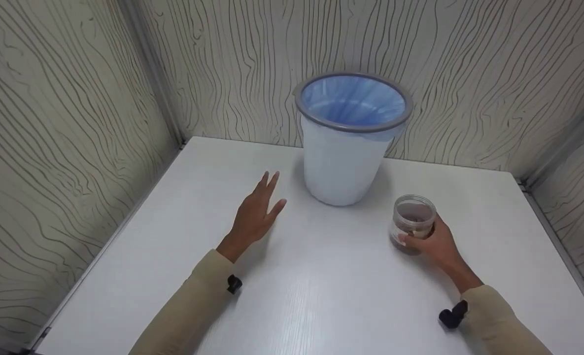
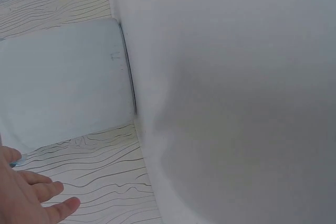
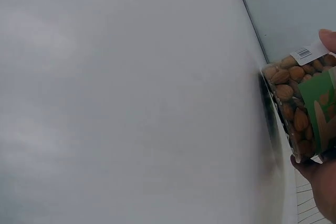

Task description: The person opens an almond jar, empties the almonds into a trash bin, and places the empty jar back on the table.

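Observation:
My right hand (image 1: 441, 245) grips a clear plastic jar (image 1: 411, 228) at the right of the table, fingers round its far side and thumb across the near side. The right wrist view shows brown, almond-like nuts filling much of the jar (image 3: 296, 116), along with a green label and a white barcode sticker. Its base is close to the white tabletop. Over the left half of the table, my left hand (image 1: 255, 215) holds nothing, its fingers extended and the thumb apart. In the left wrist view the left hand (image 2: 34, 198) shows only partly, at the lower left corner.
A white bin (image 1: 343, 165) with a grey rim and a blue liner stands at the back of the white table (image 1: 292, 276), between and beyond the hands. Wood-grain panels (image 1: 242, 59) enclose the table behind and at both sides.

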Motion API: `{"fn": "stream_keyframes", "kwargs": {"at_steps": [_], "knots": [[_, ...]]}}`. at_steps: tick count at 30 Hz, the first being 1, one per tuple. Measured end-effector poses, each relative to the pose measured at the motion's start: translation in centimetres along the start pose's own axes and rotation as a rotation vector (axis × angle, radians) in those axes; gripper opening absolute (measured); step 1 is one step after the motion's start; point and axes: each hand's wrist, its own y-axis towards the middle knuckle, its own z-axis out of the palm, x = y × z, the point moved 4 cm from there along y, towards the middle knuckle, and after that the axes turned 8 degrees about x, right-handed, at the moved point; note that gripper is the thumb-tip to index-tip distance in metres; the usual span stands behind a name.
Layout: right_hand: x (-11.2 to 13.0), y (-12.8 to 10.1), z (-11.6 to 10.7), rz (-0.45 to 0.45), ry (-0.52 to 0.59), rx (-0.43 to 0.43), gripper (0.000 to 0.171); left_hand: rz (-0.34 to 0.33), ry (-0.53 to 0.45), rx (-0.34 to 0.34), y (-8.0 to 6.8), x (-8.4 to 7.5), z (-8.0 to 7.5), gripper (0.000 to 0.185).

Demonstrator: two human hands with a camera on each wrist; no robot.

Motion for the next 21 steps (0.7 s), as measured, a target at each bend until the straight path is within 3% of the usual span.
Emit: {"fn": "stream_keyframes", "kwargs": {"at_steps": [21], "knots": [[2.5, -0.5, 1.1, -0.079, -0.065, -0.007, 0.100, 0.046, -0.002, 0.008, 0.3, -2.3, 0.1, 0.069]]}}
